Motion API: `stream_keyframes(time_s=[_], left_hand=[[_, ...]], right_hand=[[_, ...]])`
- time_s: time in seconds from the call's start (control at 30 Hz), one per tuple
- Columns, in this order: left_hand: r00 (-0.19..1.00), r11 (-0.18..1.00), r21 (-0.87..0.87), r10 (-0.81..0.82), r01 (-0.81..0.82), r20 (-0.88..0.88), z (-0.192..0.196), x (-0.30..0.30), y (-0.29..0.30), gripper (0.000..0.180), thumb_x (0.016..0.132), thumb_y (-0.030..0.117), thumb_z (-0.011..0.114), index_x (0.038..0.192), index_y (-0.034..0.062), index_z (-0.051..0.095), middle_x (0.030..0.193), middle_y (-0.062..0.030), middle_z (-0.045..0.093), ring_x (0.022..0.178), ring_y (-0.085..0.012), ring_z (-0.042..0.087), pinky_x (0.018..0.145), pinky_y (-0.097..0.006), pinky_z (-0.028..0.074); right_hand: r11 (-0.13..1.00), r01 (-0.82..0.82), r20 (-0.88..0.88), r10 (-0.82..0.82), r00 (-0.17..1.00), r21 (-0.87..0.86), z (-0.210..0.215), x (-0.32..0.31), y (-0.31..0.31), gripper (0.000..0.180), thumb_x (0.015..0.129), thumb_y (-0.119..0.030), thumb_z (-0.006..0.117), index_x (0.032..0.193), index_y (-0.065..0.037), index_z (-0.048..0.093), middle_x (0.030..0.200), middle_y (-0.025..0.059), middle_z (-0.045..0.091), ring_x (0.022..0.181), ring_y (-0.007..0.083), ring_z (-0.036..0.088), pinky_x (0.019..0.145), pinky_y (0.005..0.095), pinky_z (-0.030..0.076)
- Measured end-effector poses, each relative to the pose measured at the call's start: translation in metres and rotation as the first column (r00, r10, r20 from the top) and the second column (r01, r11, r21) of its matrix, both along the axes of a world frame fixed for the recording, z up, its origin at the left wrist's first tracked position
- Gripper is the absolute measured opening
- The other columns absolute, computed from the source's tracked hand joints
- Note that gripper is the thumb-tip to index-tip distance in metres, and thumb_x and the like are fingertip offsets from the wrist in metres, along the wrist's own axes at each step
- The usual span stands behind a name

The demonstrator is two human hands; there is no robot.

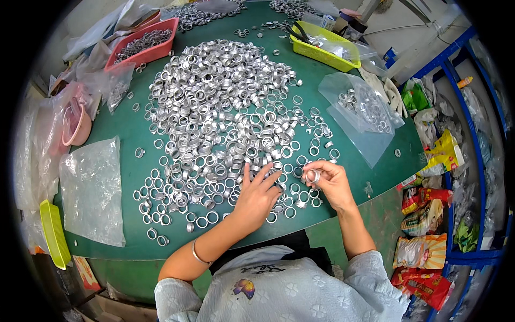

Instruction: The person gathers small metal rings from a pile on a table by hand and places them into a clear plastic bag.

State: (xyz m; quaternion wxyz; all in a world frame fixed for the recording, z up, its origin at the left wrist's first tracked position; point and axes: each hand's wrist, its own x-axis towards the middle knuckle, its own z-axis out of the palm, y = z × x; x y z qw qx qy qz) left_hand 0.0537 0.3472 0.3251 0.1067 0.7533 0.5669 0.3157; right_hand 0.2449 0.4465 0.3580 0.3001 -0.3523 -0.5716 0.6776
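Observation:
A large heap of silver metal rings (220, 80) spreads over the green table (375, 180), thinning into single loose rings toward me. My left hand (256, 197) lies on the near right side of the heap, fingers spread and touching rings. Just to its right, my right hand (331, 182) is raised near the table's front edge. Its thumb and fingers pinch a metal ring (313, 176). Whether more rings sit inside that hand is hidden.
A red basket (142, 45) of small metal parts stands far left, a yellow-green basket (327, 48) far right. A clear bag (365, 107) with rings lies right; an empty plastic bag (94, 188) lies left. A blue rack (483, 161) stands beyond the table's right edge.

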Motion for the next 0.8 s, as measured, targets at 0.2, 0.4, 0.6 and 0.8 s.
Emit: stream_keyframes(time_s=[0.2, 0.4, 0.6, 0.8], left_hand=[[0.999, 1.000, 0.016, -0.026, 0.027, -0.041, -0.001, 0.000, 0.002, 0.018, 0.077, 0.005, 0.065, 0.095, 0.0061, 0.065, 0.110, -0.0062, 0.060, 0.120, -0.0257, 0.047, 0.103, -0.064, 0.017], [0.999, 0.999, -0.016, -0.038, 0.038, 0.004, -0.001, 0.005, 0.001, 0.038, 0.077, -0.004, 0.057, 0.114, 0.0053, 0.057, 0.114, -0.0080, 0.058, 0.120, -0.0279, 0.046, 0.104, -0.063, 0.018], [0.998, 1.000, 0.008, 0.004, -0.005, 0.062, 0.011, 0.000, 0.010, 0.037, 0.080, 0.000, 0.059, 0.116, 0.0073, 0.056, 0.129, -0.0133, 0.047, 0.126, -0.0335, 0.040, 0.105, -0.060, 0.019], [0.980, 0.982, -0.048, 0.177, -0.182, -0.093, 0.031, -0.018, 0.034, 0.044, 0.082, 0.008, 0.061, 0.124, 0.0054, 0.049, 0.138, -0.0166, 0.038, 0.131, -0.0356, 0.033, 0.109, -0.052, 0.020]], right_hand=[[0.679, -0.278, 0.491, -0.140, 0.860, 0.679, 0.005, 0.003, -0.006, 0.034, 0.071, 0.007, 0.057, 0.102, -0.004, 0.063, 0.092, 0.0082, 0.059, 0.086, 0.0222, 0.055, 0.077, 0.0308, 0.044], [0.587, -0.201, 0.409, -0.246, 0.879, 0.784, 0.016, 0.009, 0.018, 0.043, 0.075, 0.001, 0.059, 0.117, -0.003, 0.053, 0.117, 0.0138, 0.052, 0.115, 0.0313, 0.046, 0.097, 0.0388, 0.036], [0.504, -0.248, 0.456, -0.344, 0.821, 0.828, -0.006, 0.002, 0.091, 0.057, 0.080, -0.018, 0.064, 0.131, -0.007, 0.042, 0.133, 0.0144, 0.043, 0.125, 0.0354, 0.037, 0.102, 0.0428, 0.031], [0.445, -0.440, 0.582, -0.257, 0.772, 0.780, -0.035, -0.030, 0.127, 0.041, 0.076, -0.029, 0.069, 0.112, -0.011, 0.061, 0.120, 0.0119, 0.053, 0.116, 0.0338, 0.046, 0.097, 0.0438, 0.036]])
